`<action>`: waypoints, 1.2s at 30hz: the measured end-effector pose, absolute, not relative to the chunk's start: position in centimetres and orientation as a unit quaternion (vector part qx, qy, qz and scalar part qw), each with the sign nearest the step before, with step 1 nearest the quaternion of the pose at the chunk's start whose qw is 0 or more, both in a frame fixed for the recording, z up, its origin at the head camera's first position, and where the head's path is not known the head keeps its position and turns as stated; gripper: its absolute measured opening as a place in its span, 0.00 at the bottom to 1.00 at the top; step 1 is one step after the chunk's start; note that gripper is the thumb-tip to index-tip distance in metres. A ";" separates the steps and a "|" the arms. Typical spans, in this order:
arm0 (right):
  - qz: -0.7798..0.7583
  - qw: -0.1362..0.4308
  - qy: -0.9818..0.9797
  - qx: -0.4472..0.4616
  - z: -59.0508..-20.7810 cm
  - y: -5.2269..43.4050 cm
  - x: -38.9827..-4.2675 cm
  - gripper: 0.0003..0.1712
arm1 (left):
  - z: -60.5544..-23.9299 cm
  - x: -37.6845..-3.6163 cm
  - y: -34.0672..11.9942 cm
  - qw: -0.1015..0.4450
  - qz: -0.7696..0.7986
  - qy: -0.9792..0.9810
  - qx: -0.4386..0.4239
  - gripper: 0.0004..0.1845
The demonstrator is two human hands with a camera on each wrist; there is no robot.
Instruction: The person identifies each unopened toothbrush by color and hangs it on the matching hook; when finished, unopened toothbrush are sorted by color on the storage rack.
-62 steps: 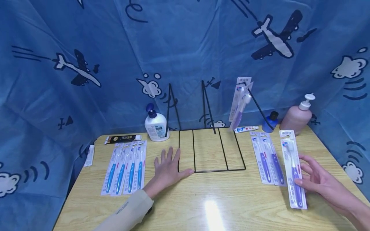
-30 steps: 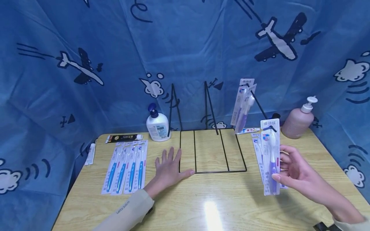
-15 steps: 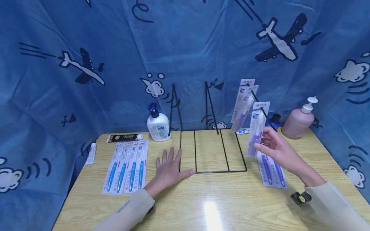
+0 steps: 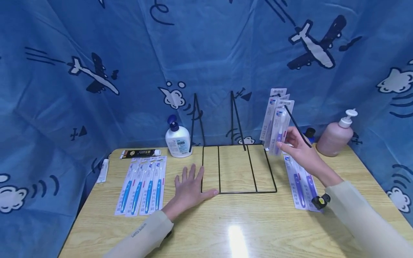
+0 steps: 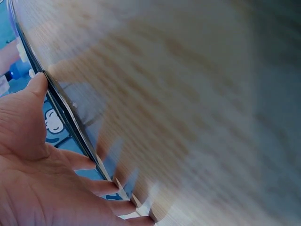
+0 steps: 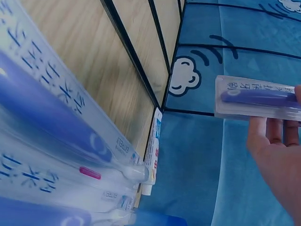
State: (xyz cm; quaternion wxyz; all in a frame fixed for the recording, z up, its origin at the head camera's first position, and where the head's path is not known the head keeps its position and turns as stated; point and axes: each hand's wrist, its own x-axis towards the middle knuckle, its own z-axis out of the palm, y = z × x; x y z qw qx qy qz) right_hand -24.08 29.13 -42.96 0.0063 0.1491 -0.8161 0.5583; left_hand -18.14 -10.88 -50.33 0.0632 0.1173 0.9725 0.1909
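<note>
My right hand (image 4: 285,142) pinches a packaged purple toothbrush (image 4: 280,126) by its lower part and holds it upright against the right slanted arm (image 4: 298,127) of a black wire rack (image 4: 238,192). Two like packs (image 4: 273,104) hang just behind it. The right wrist view shows the same pack (image 6: 257,98) between my fingers (image 6: 277,155). More purple packs (image 4: 300,179) lie flat on the table under my forearm. My left hand (image 4: 190,181) lies flat and spread on the table, its thumb against the rack's front left corner (image 5: 61,106).
Several blue toothbrush packs (image 4: 143,184) lie in a row left of my left hand. A white pump bottle (image 4: 178,139), a black tube (image 4: 138,154) and a small white tube (image 4: 103,171) stand at the back left. A pink pump bottle (image 4: 335,136) and a dark bottle (image 4: 310,133) are at the back right.
My right hand picked a purple pack up from the table's right side and carried it up and left to the rack's right arm. The left hand stayed put.
</note>
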 end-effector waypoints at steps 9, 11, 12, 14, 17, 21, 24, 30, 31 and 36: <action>0.574 0.097 -0.802 0.137 -43.1 29.2 -25.1 0.21 | -50.5 -18.1 -10.9 0.062 0.181 0.975 0.116 0.59; 0.584 0.123 -0.789 0.143 -43.2 29.3 -25.0 0.21 | -50.5 -18.1 -10.9 0.063 0.180 0.975 0.116 0.59; 0.591 0.131 -0.782 0.147 -43.2 29.3 -24.9 0.21 | -50.5 -18.1 -10.9 0.064 0.181 0.975 0.116 0.59; 0.599 0.139 -0.773 0.155 -43.2 29.4 -24.7 0.21 | -50.5 -18.1 -11.0 0.065 0.183 0.974 0.116 0.59; 0.600 0.144 -0.769 0.164 -43.1 29.5 -24.4 0.23 | -50.5 -18.1 -11.0 0.061 0.188 0.973 0.119 0.58; 0.609 0.145 -0.762 0.164 -43.0 29.8 -23.8 0.23 | -50.3 -18.1 -10.9 0.056 0.192 0.972 0.121 0.58; 0.628 0.141 -0.748 0.162 -42.9 30.1 -23.3 0.23 | -50.2 -18.1 -10.8 0.058 0.192 0.973 0.117 0.58; 0.669 0.135 -0.714 0.155 -43.3 31.4 -22.0 0.19 | -50.2 -18.1 -10.9 0.062 0.191 0.973 0.116 0.58; 0.670 0.134 -0.715 0.151 -43.5 31.8 -21.7 0.19 | -50.2 -18.1 -10.9 0.061 0.192 0.972 0.118 0.58; 0.681 0.119 -0.712 0.124 -44.9 33.9 -20.3 0.20 | -50.4 -18.2 -10.9 0.060 0.193 0.972 0.120 0.58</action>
